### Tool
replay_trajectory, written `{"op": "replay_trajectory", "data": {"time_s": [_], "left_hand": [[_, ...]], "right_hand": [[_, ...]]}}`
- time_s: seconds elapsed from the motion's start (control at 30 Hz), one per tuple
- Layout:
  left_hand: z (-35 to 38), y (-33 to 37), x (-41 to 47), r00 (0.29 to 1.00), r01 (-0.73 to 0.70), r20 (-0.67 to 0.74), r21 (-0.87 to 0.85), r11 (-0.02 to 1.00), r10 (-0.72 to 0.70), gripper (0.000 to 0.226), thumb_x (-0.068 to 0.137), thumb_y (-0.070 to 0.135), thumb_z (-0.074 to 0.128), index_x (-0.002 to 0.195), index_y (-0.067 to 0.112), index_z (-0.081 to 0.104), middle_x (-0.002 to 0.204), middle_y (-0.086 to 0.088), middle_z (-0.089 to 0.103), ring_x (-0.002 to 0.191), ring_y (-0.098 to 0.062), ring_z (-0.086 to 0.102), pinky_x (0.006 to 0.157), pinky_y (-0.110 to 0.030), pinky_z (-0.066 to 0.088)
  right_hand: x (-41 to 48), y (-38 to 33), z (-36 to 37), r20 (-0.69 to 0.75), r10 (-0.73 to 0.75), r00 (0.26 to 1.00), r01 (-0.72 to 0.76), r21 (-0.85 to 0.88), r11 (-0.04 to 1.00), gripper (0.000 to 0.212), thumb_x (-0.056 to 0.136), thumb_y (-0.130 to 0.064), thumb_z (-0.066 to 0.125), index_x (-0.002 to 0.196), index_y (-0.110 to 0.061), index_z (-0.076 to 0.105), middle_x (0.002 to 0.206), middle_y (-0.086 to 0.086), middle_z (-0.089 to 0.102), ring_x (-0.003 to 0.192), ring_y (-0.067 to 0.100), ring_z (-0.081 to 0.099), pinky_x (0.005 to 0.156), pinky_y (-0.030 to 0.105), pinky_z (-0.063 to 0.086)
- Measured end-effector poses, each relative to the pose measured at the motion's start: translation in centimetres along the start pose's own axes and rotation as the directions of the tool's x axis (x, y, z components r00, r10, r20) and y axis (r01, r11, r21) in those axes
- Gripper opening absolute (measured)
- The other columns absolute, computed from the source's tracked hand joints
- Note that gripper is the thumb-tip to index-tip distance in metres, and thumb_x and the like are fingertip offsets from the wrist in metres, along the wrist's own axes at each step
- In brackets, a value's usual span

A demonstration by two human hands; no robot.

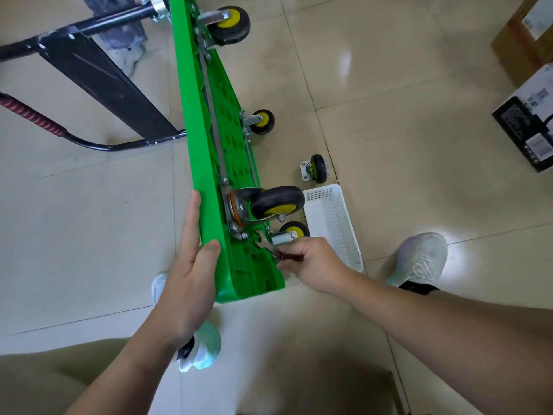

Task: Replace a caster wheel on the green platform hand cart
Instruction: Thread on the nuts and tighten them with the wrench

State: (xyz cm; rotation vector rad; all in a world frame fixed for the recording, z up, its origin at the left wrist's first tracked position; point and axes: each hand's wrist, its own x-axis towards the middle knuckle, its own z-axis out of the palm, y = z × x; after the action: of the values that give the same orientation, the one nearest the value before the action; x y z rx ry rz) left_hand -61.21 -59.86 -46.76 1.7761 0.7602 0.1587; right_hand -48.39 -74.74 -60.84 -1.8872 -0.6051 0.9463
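by the wrench (264, 246) in the right hand (311, 262) sits the caster wheel (276, 202).

Glossy green plastic cart (206, 121), rubber wheel (276, 200)

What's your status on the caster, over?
Left hand braces green cart deck. Right hand holds wrench at near caster. Loose caster, white basket on floor, clear of wrench.
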Motion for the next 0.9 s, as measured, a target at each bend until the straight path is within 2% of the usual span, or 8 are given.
{"op": "replay_trajectory", "data": {"time_s": [0.13, 0.23, 0.3, 0.37, 0.47, 0.63, 0.8, 0.9], "left_hand": [[0.2, 0.1, 0.1, 1.0, -0.002, -0.008, -0.025, 1.0, 0.002, 0.062, 0.104, 0.019, 0.036, 0.14, 0.066, 0.018, 0.126, 0.066, 0.031, 0.128, 0.031, 0.032, 0.094, 0.006, 0.033], [0.1, 0.2, 0.0, 1.0, 0.005, 0.0, -0.04, 0.999, -0.005, 0.061, 0.098, 0.026, 0.036, 0.14, 0.067, 0.018, 0.128, 0.066, 0.031, 0.129, 0.03, 0.032, 0.098, 0.003, 0.033], [-0.1, 0.0, 0.1, 1.0, -0.005, 0.001, -0.037, 0.999, 0.005, 0.063, 0.092, 0.03, 0.034, 0.141, 0.066, 0.018, 0.134, 0.063, 0.029, 0.135, 0.026, 0.028, 0.111, -0.008, 0.029], [-0.2, -0.3, 0.2, 1.0, -0.012, 0.002, -0.047, 0.999, 0.012, 0.064, 0.092, 0.031, 0.034, 0.144, 0.065, 0.018, 0.145, 0.055, 0.027, 0.143, 0.018, 0.026, 0.122, -0.026, 0.025], [-0.3, -0.7, 0.3, 1.0, -0.003, 0.019, -0.061, 0.998, 0.004, 0.064, 0.094, 0.031, 0.034, 0.146, 0.066, 0.018, 0.154, 0.044, 0.027, 0.147, 0.008, 0.028, 0.126, -0.042, 0.024], [-0.2, -0.7, 0.2, 1.0, -0.006, 0.006, -0.053, 0.999, 0.007, 0.063, 0.094, 0.03, 0.035, 0.143, 0.067, 0.02, 0.146, 0.053, 0.028, 0.144, 0.014, 0.027, 0.125, -0.039, 0.024], [-0.1, -0.8, 0.2, 1.0, 0.0, -0.008, -0.058, 0.998, 0.0, 0.064, 0.093, 0.031, 0.034, 0.142, 0.07, 0.02, 0.14, 0.056, 0.032, 0.139, 0.019, 0.032, 0.116, -0.026, 0.03], [-0.2, -0.8, 0.2, 1.0, 0.003, -0.011, -0.052, 0.999, -0.004, 0.064, 0.095, 0.031, 0.035, 0.14, 0.074, 0.021, 0.142, 0.054, 0.033, 0.139, 0.016, 0.034, 0.113, -0.025, 0.033]], "right_hand": [[1.5, 0.2, 0.5, -0.023, -0.139, 0.99, 0.138, -0.058, 0.989, 0.029, 0.082, -0.019, 0.081, 0.111, -0.016, 0.077, 0.09, 0.006, 0.073, 0.085, 0.024, 0.066, 0.082, 0.042, 0.054], [2.2, 0.5, 0.8, -0.032, -0.196, 0.98, 0.193, -0.074, 0.978, 0.028, 0.081, -0.016, 0.081, 0.108, -0.013, 0.078, 0.089, 0.007, 0.074, 0.083, 0.026, 0.066, 0.08, 0.042, 0.054], [2.6, 0.5, 1.0, -0.02, -0.195, 0.981, 0.193, -0.075, 0.978, 0.027, 0.081, -0.016, 0.081, 0.108, -0.013, 0.078, 0.09, 0.005, 0.074, 0.084, 0.024, 0.065, 0.081, 0.04, 0.054], [2.8, 0.2, 1.2, -0.01, -0.18, 0.984, 0.179, -0.041, 0.983, 0.029, 0.08, -0.015, 0.082, 0.108, -0.011, 0.077, 0.092, 0.005, 0.074, 0.087, 0.024, 0.065, 0.084, 0.042, 0.054], [2.9, -0.1, 1.6, -0.023, -0.203, 0.979, 0.202, -0.036, 0.979, 0.029, 0.079, -0.01, 0.081, 0.108, -0.006, 0.077, 0.092, 0.009, 0.075, 0.088, 0.025, 0.066, 0.086, 0.041, 0.054], [2.3, -0.1, 2.1, -0.013, -0.174, 0.985, 0.173, -0.034, 0.984, 0.03, 0.079, -0.012, 0.082, 0.108, -0.006, 0.077, 0.09, 0.01, 0.074, 0.086, 0.025, 0.065, 0.084, 0.039, 0.053], [1.1, -1.2, 2.0, 0.042, 0.023, 0.999, -0.027, 0.106, 0.994, 0.031, 0.081, -0.011, 0.081, 0.112, -0.008, 0.076, 0.098, 0.01, 0.075, 0.087, 0.016, 0.064, 0.089, 0.033, 0.055], [-0.2, -2.0, 2.0, 0.095, 0.113, 0.989, -0.128, 0.175, 0.976, 0.035, 0.082, -0.011, 0.08, 0.116, -0.008, 0.073, 0.104, -0.001, 0.073, 0.09, 0.005, 0.064, 0.085, 0.011, 0.051]]}}
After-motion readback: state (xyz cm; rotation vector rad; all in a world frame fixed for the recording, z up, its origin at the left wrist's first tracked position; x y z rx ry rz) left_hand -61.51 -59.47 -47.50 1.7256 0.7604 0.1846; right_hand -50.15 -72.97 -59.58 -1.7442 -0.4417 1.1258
